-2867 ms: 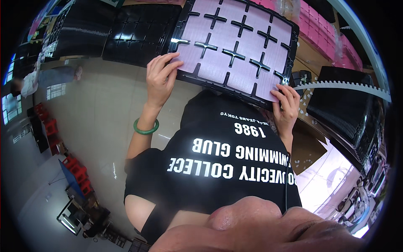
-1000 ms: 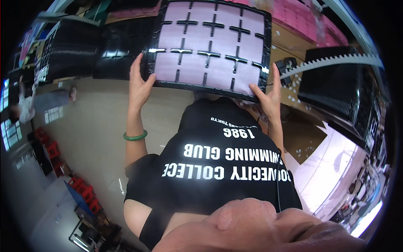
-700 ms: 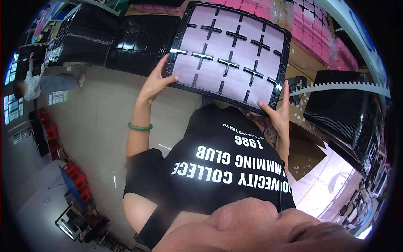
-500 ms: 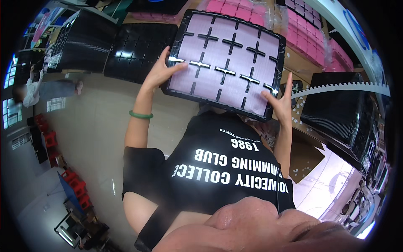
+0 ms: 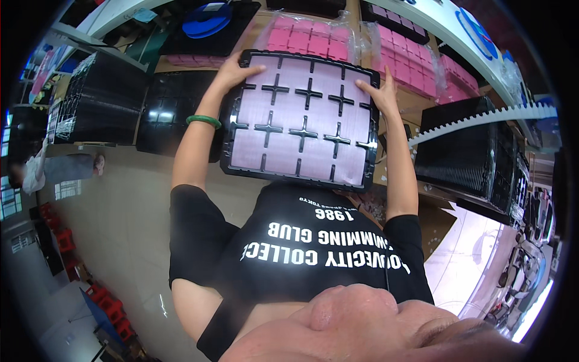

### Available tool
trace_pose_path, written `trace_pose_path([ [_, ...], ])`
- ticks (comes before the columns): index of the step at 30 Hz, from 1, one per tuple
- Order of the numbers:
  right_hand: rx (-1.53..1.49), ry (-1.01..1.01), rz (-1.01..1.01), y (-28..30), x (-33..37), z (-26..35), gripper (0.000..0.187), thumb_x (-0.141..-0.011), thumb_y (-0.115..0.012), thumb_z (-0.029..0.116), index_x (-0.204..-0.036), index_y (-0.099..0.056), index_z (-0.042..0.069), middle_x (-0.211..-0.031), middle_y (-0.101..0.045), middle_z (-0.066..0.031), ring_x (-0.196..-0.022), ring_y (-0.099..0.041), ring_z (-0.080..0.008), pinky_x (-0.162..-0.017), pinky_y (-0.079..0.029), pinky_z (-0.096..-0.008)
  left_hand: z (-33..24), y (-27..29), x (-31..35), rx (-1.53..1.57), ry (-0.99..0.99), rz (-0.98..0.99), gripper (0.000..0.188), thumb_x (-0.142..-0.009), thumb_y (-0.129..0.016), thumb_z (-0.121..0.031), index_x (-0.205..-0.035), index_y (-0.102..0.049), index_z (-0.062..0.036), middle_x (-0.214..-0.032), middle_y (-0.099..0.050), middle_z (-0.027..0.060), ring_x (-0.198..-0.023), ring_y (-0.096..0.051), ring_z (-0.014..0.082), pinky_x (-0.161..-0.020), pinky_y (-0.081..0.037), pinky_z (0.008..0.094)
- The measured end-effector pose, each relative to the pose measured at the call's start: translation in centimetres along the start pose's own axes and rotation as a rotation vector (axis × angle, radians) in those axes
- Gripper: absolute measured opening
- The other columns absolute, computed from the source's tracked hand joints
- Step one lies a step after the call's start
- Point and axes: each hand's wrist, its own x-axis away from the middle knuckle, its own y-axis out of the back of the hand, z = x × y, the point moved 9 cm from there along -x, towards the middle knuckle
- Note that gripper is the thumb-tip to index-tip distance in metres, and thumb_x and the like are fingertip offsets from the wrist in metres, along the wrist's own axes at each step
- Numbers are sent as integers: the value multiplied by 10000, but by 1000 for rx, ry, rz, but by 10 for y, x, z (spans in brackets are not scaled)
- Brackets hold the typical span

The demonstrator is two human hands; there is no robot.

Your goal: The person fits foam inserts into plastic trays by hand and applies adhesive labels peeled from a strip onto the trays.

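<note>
Between my hands is a black plastic tray [image 5: 265,175] with raised cross-shaped ribs. Flat lilac pieces [image 5: 291,114] fill its spaces. My left hand [image 5: 232,73] grips the far left corner, thumb over the rim and pointing inward. At the far right corner my right hand [image 5: 384,96] clasps the rim, its thumb on top and a finger stretched along the outside. The undersides of both hands are hidden. The tray lies in front of my body, its near edge close to my black shirt; whether it rests on something beneath cannot be made out.
Pink blocks in clear film [image 5: 310,39] sit beyond the tray. Stacked black trays stand at the left [image 5: 99,99] and right [image 5: 458,151]. A white toothed strip [image 5: 482,117] arches over the right side. A blue reel [image 5: 207,23] lies at the far left. Another person [image 5: 60,172] stands farther left.
Both hands have slid from the tray's sides to its far corners, still holding it. In the picture the tray has shifted left and closer to my body.
</note>
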Motion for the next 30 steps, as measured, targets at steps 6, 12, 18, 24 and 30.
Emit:
trace_pose_path([
  [6, -20, -90, -37, -2, -13, -12, 1087, -575, -828, 530, -1445, -339, 98, -1420, -398, -226, -1364, -267, -400, -1102, -184, -579, -12, 5, -4, -202, 64, -87, 968, -614, -788, -578, -1291, -502, 53, -1206, -591, 260, -1130, -587, 334, -969, -452, 369],
  [12, 2, -66, -36, -4, -13, -12, 1027, -604, -812, 525, -1434, -367, 114, -1453, -361, -187, -1384, -221, -392, -1057, -113, -686, -11, 2, -2, -285, 103, -45, 938, -688, -718, -595, -1337, -452, 29, -1253, -572, 238, -1158, -569, 339, -982, -444, 382],
  [18, 67, 61, -78, 16, 31, 6, 998, -634, -793, 544, -1436, -352, 144, -1467, -333, -194, -1394, -168, -430, -1057, -64, -697, -8, 15, 10, -212, 70, -146, 943, -734, -676, -611, -1346, -422, 60, -1272, -538, 282, -1195, -536, 368, -1009, -418, 383],
  [24, -29, 111, -35, 51, 127, 24, 908, -663, -821, 435, -1410, -399, 138, -1460, -341, -220, -1389, -184, -444, -1103, -163, -562, -41, 28, 107, -175, -8, -239, 850, -765, -736, -479, -1351, -414, 45, -1306, -503, 287, -1210, -518, 360, -993, -419, 389],
  [30, 93, 19, 106, 41, 204, 36, 965, -646, -821, 397, -1453, -332, 193, -1506, -235, -230, -1418, -95, -448, -1095, -55, -631, -26, 23, 214, -138, 133, -158, 927, -766, -768, -372, -1443, -269, 16, -1419, -384, 264, -1318, -393, 360, -1072, -326, 415],
])
